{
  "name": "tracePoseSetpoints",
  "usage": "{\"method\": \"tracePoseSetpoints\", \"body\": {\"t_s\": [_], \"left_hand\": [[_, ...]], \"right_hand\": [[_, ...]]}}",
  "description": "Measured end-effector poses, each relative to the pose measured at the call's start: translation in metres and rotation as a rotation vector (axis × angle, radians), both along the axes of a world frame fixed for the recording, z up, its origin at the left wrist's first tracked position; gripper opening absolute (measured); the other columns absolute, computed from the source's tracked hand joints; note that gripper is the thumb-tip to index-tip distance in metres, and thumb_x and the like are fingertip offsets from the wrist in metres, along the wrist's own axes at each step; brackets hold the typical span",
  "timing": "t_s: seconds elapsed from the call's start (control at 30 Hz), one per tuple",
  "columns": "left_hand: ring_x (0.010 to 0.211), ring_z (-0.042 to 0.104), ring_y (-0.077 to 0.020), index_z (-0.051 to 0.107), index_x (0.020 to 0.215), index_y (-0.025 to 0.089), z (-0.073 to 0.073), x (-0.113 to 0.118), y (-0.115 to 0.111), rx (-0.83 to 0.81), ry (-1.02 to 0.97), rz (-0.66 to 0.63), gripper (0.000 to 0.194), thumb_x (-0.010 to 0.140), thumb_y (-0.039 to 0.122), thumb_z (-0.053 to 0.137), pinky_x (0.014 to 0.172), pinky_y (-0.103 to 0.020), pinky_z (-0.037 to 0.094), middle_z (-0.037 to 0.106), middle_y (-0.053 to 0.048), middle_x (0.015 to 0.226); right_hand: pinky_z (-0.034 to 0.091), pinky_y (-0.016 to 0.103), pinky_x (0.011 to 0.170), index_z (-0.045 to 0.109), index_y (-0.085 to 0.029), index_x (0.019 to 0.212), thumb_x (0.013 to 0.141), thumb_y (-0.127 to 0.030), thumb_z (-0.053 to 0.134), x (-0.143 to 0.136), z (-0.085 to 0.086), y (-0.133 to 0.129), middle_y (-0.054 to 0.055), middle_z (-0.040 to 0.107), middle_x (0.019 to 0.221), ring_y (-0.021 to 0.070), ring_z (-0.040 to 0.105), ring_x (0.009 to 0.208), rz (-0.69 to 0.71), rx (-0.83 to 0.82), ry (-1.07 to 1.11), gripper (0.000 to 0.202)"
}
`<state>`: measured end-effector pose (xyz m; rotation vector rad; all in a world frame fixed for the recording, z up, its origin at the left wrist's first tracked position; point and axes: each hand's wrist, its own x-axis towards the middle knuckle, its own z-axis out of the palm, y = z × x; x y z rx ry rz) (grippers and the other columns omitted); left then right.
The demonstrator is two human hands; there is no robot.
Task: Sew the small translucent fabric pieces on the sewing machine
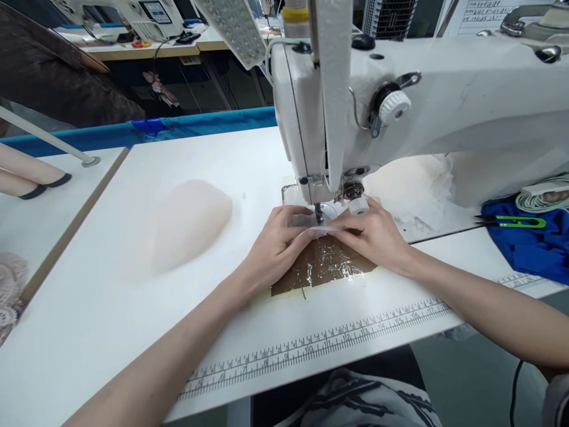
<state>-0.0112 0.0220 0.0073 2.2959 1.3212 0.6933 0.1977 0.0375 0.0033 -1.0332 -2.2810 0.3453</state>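
Just in front of the needle of a white sewing machine [418,112], both my hands grip a small piece of sheer pale fabric [317,232]. My left hand [280,243] pinches its left side between thumb and fingers. On the other side my right hand [371,234] pinches the right end, fingertips close to the presser foot [319,214]. Beneath the hands lies a brown patch covered with shiny clear tape [329,264]. Part of the fabric is hidden by my fingers.
A sheer, pale rounded piece [191,219] lies left on the table. More pale fabric [413,181] is under the machine arm. Green-handled thread snips [515,222] rest by blue cloth [528,249] at right. A printed ruler [311,350] runs along the front edge. A person's dark sleeve [53,65] shows upper left.
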Motion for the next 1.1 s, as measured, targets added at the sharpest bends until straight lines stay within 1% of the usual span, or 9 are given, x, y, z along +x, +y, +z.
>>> {"method": "tracePoseSetpoints", "body": {"t_s": [0.17, 0.23, 0.3, 0.4, 0.5, 0.6, 0.83, 0.97, 1.1], "left_hand": [[0.114, 0.046, -0.0245, 0.068, 0.108, 0.025, -0.001, -0.003, -0.002, 0.218, 0.168, -0.120, 0.030, 0.095, 0.030, 0.041, 0.096, -0.048, 0.042, 0.054, -0.008, 0.121], [0.115, 0.047, -0.0264, 0.067, 0.111, 0.024, -0.002, -0.003, -0.004, 0.341, 0.258, -0.154, 0.028, 0.092, 0.026, 0.046, 0.099, -0.050, 0.040, 0.055, -0.009, 0.121], [0.117, 0.048, -0.0276, 0.065, 0.113, 0.022, -0.002, -0.002, -0.008, 0.468, 0.349, -0.184, 0.029, 0.089, 0.023, 0.050, 0.105, -0.052, 0.035, 0.059, -0.010, 0.120], [0.119, 0.051, -0.0267, 0.062, 0.118, 0.019, -0.002, 0.000, -0.017, 0.576, 0.472, -0.202, 0.032, 0.089, 0.020, 0.051, 0.110, -0.051, 0.032, 0.062, -0.009, 0.122], [0.122, 0.051, -0.0251, 0.058, 0.123, 0.018, -0.002, 0.001, -0.025, 0.583, 0.525, -0.176, 0.033, 0.091, 0.021, 0.049, 0.109, -0.048, 0.035, 0.062, -0.008, 0.124], [0.120, 0.055, -0.0246, 0.058, 0.123, 0.018, -0.002, 0.001, -0.027, 0.562, 0.522, -0.165, 0.033, 0.091, 0.021, 0.048, 0.108, -0.048, 0.036, 0.064, -0.008, 0.122], [0.116, 0.058, -0.0253, 0.058, 0.124, 0.017, -0.004, 0.000, -0.025, 0.538, 0.473, -0.174, 0.035, 0.091, 0.021, 0.046, 0.110, -0.053, 0.033, 0.064, -0.010, 0.120], [0.115, 0.058, -0.0258, 0.058, 0.124, 0.018, -0.004, -0.001, -0.023, 0.521, 0.454, -0.159, 0.035, 0.092, 0.021, 0.044, 0.110, -0.055, 0.031, 0.064, -0.010, 0.121], [0.115, 0.058, -0.0259, 0.058, 0.123, 0.018, -0.004, -0.001, -0.018, 0.517, 0.458, -0.159, 0.034, 0.093, 0.021, 0.042, 0.110, -0.057, 0.031, 0.063, -0.011, 0.122]], "right_hand": [[0.036, 0.036, 0.095, 0.072, -0.024, 0.088, 0.088, -0.020, 0.058, 0.004, -0.003, 0.000, -0.006, 0.074, 0.089, 0.0126, 0.066, 0.080, 0.030, 0.062, -0.028, 0.015], [0.036, 0.036, 0.094, 0.072, -0.023, 0.087, 0.088, -0.020, 0.058, 0.005, -0.006, 0.001, -0.005, 0.073, 0.092, 0.0133, 0.066, 0.082, 0.052, 0.106, -0.060, 0.015], [0.037, 0.036, 0.092, 0.072, -0.023, 0.085, 0.088, -0.019, 0.057, 0.007, -0.007, 0.001, -0.004, 0.073, 0.097, 0.0140, 0.065, 0.083, 0.087, 0.168, -0.101, 0.016], [0.038, 0.036, 0.090, 0.072, -0.022, 0.085, 0.089, -0.019, 0.055, 0.008, -0.008, -0.001, -0.002, 0.072, 0.101, 0.0148, 0.064, 0.084, 0.117, 0.276, -0.135, 0.018], [0.037, 0.037, 0.091, 0.072, -0.021, 0.086, 0.089, -0.018, 0.054, 0.008, -0.008, -0.003, -0.001, 0.073, 0.100, 0.0150, 0.063, 0.084, 0.135, 0.354, -0.138, 0.019], [0.037, 0.037, 0.093, 0.072, -0.021, 0.087, 0.090, -0.017, 0.053, 0.007, -0.009, -0.005, -0.002, 0.073, 0.098, 0.0151, 0.064, 0.086, 0.145, 0.376, -0.147, 0.019], [0.037, 0.039, 0.098, 0.072, -0.021, 0.087, 0.087, -0.015, 0.056, 0.008, -0.007, -0.006, -0.002, 0.073, 0.099, 0.0154, 0.065, 0.087, 0.140, 0.367, -0.160, 0.017], [0.036, 0.038, 0.099, 0.072, -0.020, 0.088, 0.090, -0.017, 0.053, 0.006, -0.008, -0.005, -0.001, 0.073, 0.099, 0.0155, 0.066, 0.089, 0.132, 0.380, -0.159, 0.020], [0.036, 0.036, 0.099, 0.072, -0.019, 0.088, 0.092, -0.018, 0.051, 0.004, -0.009, -0.002, -0.002, 0.073, 0.099, 0.0149, 0.066, 0.087, 0.105, 0.388, -0.177, 0.022]]}}
